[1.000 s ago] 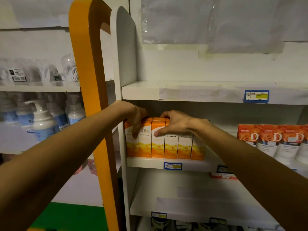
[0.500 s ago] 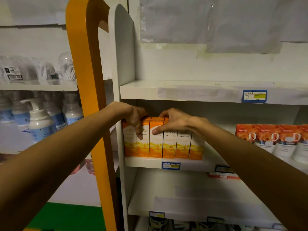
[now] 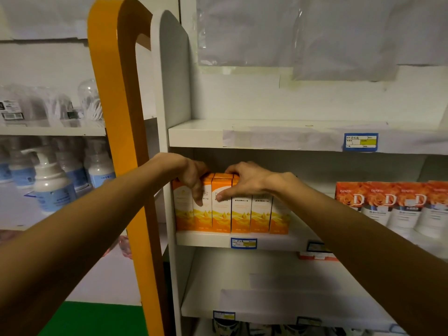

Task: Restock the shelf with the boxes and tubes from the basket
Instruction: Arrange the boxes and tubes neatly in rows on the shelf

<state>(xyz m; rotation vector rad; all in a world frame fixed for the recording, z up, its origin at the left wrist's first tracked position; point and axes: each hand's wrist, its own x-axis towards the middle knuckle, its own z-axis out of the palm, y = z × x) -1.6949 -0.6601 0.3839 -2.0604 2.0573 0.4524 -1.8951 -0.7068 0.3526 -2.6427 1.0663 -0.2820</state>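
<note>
A row of several orange boxes point(image 3: 240, 214) stands upright at the left end of the middle shelf point(image 3: 274, 242). My left hand point(image 3: 190, 177) lies over the tops of the leftmost boxes, its fingers curled down across their fronts. My right hand point(image 3: 244, 181) grips the neighbouring boxes from above, with the thumb pressed on a box front and the fingers over the tops. The two hands are almost touching. The basket is out of view.
White tubes with orange rose caps point(image 3: 392, 204) line the same shelf at the right. The shelf above point(image 3: 278, 137) and the shelf below point(image 3: 278, 299) are bare. An orange and white end panel point(image 3: 126, 141) stands to the left, with pump bottles point(image 3: 52, 180) beyond it.
Both hands keep their hold on the orange boxes. Only the view has shifted slightly.
</note>
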